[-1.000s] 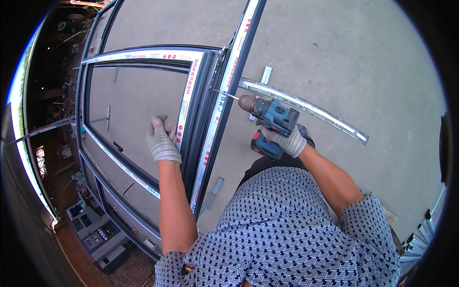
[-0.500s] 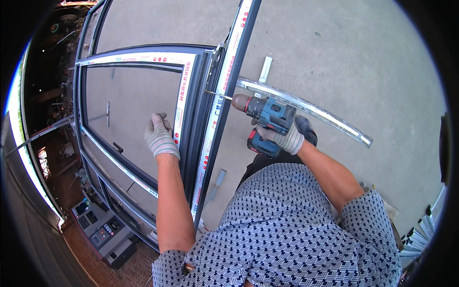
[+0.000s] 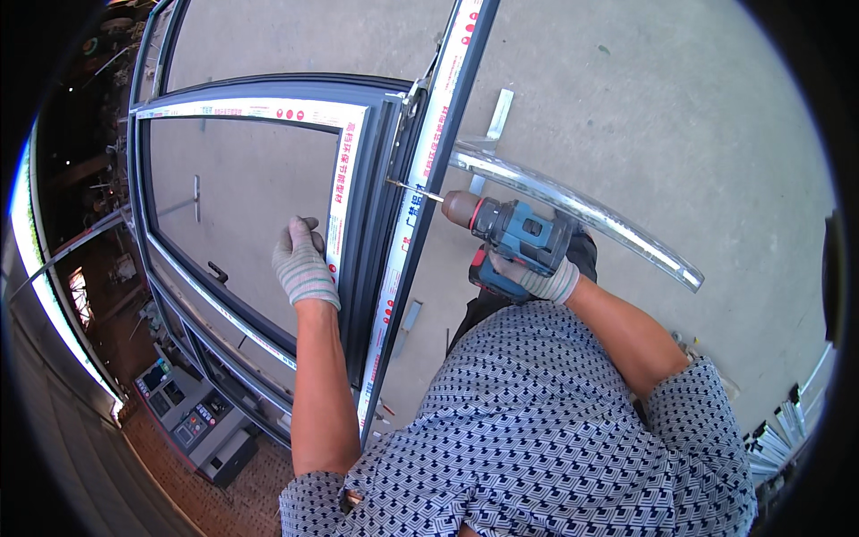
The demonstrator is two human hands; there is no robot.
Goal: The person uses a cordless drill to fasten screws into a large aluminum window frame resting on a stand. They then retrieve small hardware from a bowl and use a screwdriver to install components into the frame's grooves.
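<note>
1. Cordless drill (image 3: 530, 234), cased in blue and black moulded material, lies sideways right of centre in the head view, beside the upright outer bar (image 3: 438, 116).
2. Our right hand (image 3: 548, 281), gloved in pale striped knit, is wrapped around its handle.
3. From the brown tapered chuck (image 3: 461, 209), a slender straight bit (image 3: 418, 190) crosses the bar; we cannot tell whether its tip touches metal.
4. Our left hand (image 3: 304, 261), gloved alike, curls its fingers by the sash (image 3: 347, 170); we cannot tell whether they grip anything.
5. We see dark grooved profiles, faced with glossy white film (image 3: 391, 273).
6. Beyond, a shiny silver rail (image 3: 582, 209) stretches above smooth grey concrete (image 3: 698, 152).
</note>
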